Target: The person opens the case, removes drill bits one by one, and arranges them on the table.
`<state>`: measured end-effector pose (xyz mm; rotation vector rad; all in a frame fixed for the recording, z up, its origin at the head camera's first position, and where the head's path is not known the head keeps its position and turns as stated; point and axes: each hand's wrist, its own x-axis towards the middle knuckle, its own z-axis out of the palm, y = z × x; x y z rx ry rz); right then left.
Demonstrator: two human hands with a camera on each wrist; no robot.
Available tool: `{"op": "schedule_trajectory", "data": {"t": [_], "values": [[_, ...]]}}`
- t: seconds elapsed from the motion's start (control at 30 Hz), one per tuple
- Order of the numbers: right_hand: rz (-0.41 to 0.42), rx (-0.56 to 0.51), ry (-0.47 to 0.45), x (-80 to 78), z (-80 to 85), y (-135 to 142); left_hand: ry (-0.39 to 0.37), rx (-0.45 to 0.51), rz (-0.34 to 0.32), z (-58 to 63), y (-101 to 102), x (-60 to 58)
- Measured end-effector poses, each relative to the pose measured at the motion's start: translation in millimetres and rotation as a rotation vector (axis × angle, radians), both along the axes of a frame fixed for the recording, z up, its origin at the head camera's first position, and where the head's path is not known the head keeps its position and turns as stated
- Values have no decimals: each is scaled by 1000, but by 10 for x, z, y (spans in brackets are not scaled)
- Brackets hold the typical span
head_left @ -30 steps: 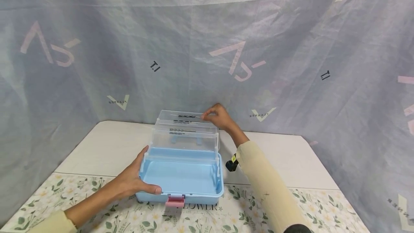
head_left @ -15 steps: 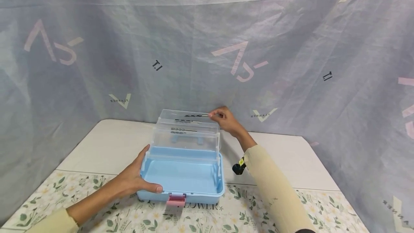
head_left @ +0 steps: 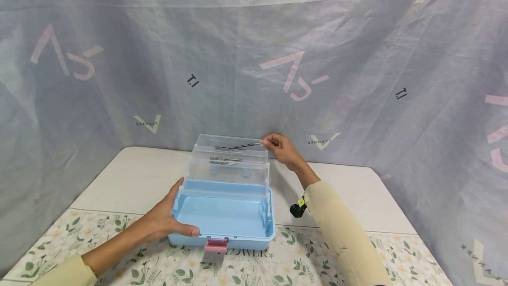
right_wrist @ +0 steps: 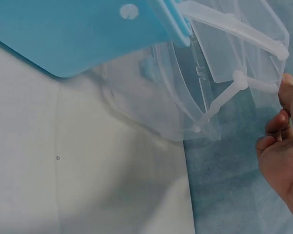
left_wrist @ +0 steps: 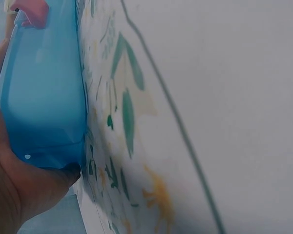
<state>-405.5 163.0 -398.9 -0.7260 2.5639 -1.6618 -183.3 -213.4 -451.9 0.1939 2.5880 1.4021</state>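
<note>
A light blue toolbox point(head_left: 222, 217) stands open, its clear stepped trays point(head_left: 228, 173) raised at the back. My left hand point(head_left: 162, 222) grips the box's left front corner, thumb over the front rim. In the left wrist view, that hand point(left_wrist: 24, 190) wraps round the blue wall point(left_wrist: 44, 97). My right hand point(head_left: 279, 149) pinches one end of a drill bit point(head_left: 251, 145) over the top tray's right side. Several dark drill bits point(head_left: 224, 159) lie in the trays below. The right wrist view shows the hand point(right_wrist: 283, 151) beside the tray edge; the held bit is hidden there.
A pink latch point(head_left: 216, 245) hangs down at the box's front. Under the box lie a floral cloth point(head_left: 190, 272) and a white tabletop point(head_left: 333, 197). A grey printed curtain point(head_left: 238, 56) rises close behind the trays.
My right hand has drawn right and slightly down. The drill bit in it has come right along the top tray and now tilts. My left hand stays on the box.
</note>
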Motion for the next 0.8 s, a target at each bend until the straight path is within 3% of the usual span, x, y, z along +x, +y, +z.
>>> {"op": "schedule_trajectory", "data": {"t": [0.17,0.47,0.8], "values": [[-39,-69,-16,3,-38,12,-6,3,0,-10,-4,2],[-97,-290,-91,-41,-64,98,-16,44,-4,-5,-8,8],[-117,-363,-154,-58,-69,273,-41,33,-6,13,-3,12]]}}
